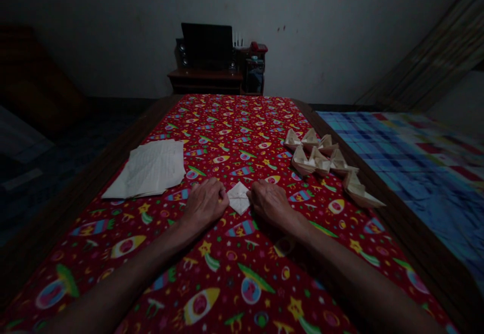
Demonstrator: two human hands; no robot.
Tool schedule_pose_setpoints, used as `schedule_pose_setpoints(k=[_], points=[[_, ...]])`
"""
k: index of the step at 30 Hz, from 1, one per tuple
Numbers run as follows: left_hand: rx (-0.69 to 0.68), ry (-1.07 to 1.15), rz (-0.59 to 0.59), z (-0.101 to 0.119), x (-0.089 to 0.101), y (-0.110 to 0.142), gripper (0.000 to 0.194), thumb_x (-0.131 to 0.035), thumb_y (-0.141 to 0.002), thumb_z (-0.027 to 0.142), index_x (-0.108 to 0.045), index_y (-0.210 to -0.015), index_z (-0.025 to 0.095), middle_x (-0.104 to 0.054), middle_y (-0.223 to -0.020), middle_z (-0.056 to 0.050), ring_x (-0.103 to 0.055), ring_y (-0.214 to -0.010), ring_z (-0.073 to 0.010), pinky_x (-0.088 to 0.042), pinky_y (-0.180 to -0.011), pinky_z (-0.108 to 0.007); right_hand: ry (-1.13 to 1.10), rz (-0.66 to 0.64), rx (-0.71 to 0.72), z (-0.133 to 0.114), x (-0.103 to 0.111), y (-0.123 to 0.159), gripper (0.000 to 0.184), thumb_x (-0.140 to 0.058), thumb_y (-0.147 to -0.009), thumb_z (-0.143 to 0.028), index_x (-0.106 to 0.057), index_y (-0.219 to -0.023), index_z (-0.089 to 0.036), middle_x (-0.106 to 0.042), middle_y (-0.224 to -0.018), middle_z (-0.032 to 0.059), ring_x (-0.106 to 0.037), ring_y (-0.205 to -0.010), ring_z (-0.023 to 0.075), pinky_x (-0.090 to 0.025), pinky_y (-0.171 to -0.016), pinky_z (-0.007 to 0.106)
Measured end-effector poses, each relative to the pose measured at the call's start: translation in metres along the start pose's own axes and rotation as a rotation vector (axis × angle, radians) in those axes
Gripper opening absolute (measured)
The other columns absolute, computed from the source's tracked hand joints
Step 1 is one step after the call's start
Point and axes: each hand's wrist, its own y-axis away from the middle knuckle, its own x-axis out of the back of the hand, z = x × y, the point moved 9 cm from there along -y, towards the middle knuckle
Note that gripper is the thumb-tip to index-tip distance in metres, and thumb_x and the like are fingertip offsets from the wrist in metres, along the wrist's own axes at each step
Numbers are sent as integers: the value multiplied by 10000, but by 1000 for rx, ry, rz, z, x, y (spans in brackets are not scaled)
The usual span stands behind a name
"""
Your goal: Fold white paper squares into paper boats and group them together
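Observation:
Between my hands a small folded paper diamond (239, 199), off-white with crease lines, lies on the red patterned cloth (242, 253). My left hand (206, 200) is curled at its left corner, fingers closed on the edge. At the opposite corner my right hand (270, 199) is closed in the same way, knuckles up. The fingertips of both hands are partly hidden. To the left rests a stack of printed paper sheets (153, 167). On the right stand several folded paper boats (319, 162) in uneven rows, the nearest paper boat (359, 190) a little apart.
A dark wooden edge (328, 142) runs along the cloth's sides. Beyond the far end, a desk (206, 74) carries a black monitor (207, 45) and speakers, with a red telephone (258, 47) nearby. At right lies a blue checked sheet (363, 157). The room is dim.

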Motion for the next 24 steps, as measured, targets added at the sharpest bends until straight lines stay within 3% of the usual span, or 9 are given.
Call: schedule_pose_setpoints(k=[3,6,10,13,16,21,24], points=[[-62,38,77,4,6,2,101,-521,-837,239,-585,-894,185,-616,-922,-55,-572,-879,-226,-421,-730,-351,-11,-15,-6,1,0,-1,228,-395,-912,-278,-582,-880,-152,-634,-811,63,-551,-700,154,-234,-573,283],[-268,67,140,21,12,10,281,-516,-853,187,-560,-1128,227,-591,-1155,-68,-515,-1071,-244,-418,-860,-389,-19,-7,-12,1,1,-2,223,-404,-909,-279,-584,-878,-151,-638,-814,63,-556,-703,153,-243,-575,279],[-489,67,63,42,4,24,450,-456,-827,56,-510,-1246,211,-517,-1331,-57,-405,-1256,-234,-326,-1035,-432,-18,20,-5,1,2,-1,227,-406,-913,-286,-586,-878,-154,-632,-792,61,-549,-696,151,-251,-574,277],[-503,81,-6,46,-3,33,494,-396,-858,79,-404,-1344,169,-444,-1403,-69,-321,-1334,-215,-249,-1098,-446,-27,35,-4,1,3,1,231,-398,-919,-285,-585,-870,-157,-627,-792,53,-543,-689,148,-265,-583,275],[-497,88,-40,47,-6,39,478,-356,-927,224,-312,-1397,151,-346,-1462,-90,-238,-1376,-220,-223,-1108,-467,-40,46,-3,0,5,3,226,-398,-923,-275,-583,-878,-153,-623,-810,55,-541,-719,152,-291,-611,270],[-498,71,-62,49,-4,41,478,-331,-952,315,-304,-1403,158,-314,-1478,-81,-205,-1388,-210,-192,-1122,-450,-32,84,-42,-2,9,6,202,-410,-928,-262,-581,-965,-162,-608,-853,57,-515,-721,159,-316,-598,265],[-486,64,-55,49,-2,40,465,-335,-952,309,-318,-1398,178,-315,-1479,-67,-213,-1386,-204,-191,-1121,-441,13,105,105,-16,9,8,167,-451,-911,-195,-593,-995,-170,-607,-967,75,-510,-831,182,-360,-646,266]])
